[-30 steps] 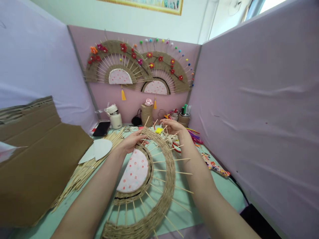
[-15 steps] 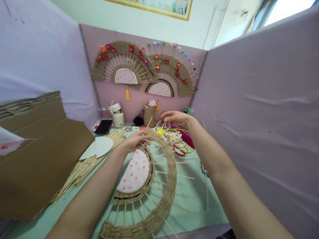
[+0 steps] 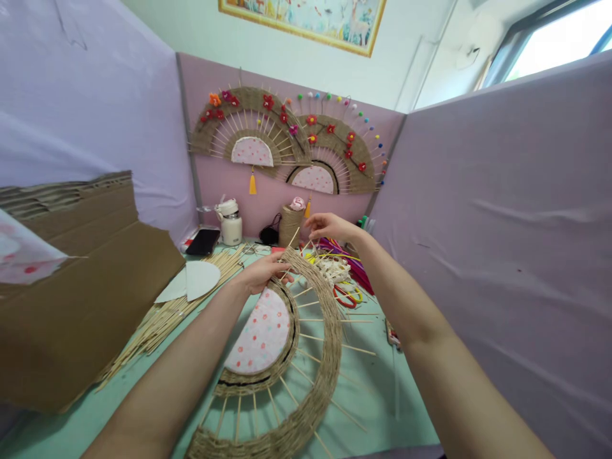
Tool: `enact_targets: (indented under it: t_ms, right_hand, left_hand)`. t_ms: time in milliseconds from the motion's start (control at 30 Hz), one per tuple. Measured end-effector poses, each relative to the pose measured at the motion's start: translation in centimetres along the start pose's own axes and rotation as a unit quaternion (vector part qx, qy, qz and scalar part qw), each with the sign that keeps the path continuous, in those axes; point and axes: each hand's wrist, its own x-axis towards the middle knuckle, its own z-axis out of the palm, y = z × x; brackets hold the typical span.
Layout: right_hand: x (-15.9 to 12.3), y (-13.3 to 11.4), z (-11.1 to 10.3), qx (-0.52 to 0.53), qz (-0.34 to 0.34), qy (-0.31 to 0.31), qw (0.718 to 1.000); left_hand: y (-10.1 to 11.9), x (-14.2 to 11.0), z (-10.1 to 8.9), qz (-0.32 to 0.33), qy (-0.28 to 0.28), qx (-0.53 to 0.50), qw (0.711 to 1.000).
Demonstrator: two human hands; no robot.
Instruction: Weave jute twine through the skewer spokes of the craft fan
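Note:
My left hand (image 3: 266, 273) is closed on the upper end of a half-round woven fan (image 3: 331, 331), its fingers around the thin sticks there. The fan is tilted, with bands of brown twine woven across sticks that spread outward. A white half-circle of cloth with red dots (image 3: 261, 335) covers its middle, edged by a black line. My right hand (image 3: 332, 227) hovers just beyond the fan's upper end, close to the stick tips. Its fingers are bent together in a pinch; whatever they hold is too small to make out.
Thin sticks (image 3: 157, 325) and white half-circle pieces (image 3: 203, 280) lie left, beside brown cardboard (image 3: 86, 306). Behind stand a phone (image 3: 203, 242), a white bottle (image 3: 231, 223) and a twine spool (image 3: 289, 226). Scissors (image 3: 345, 296) lie right. Two decorated fans (image 3: 251, 95) hang on the back panel.
The view has shifted slightly, so the background sits further right. My right hand has moved a little left and closer to the fan's stick tips. My left hand keeps its hold.

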Motion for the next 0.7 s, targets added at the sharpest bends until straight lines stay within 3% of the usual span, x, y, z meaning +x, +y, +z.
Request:
enact_targets:
  t_ms: [367, 700]
  right_hand:
    - [2.5, -0.7, -0.9, 0.024, 0.084, -0.139, 0.986]
    - [5.6, -0.9, 1.2, 0.018, 0.186, -0.237, 0.953]
  left_hand:
    - [-0.3, 0.4, -0.4, 0.012, -0.027, -0.008, 1.0]
    - [0.4, 0.4, 0.3, 0.037, -0.024, 0.003, 0.999]
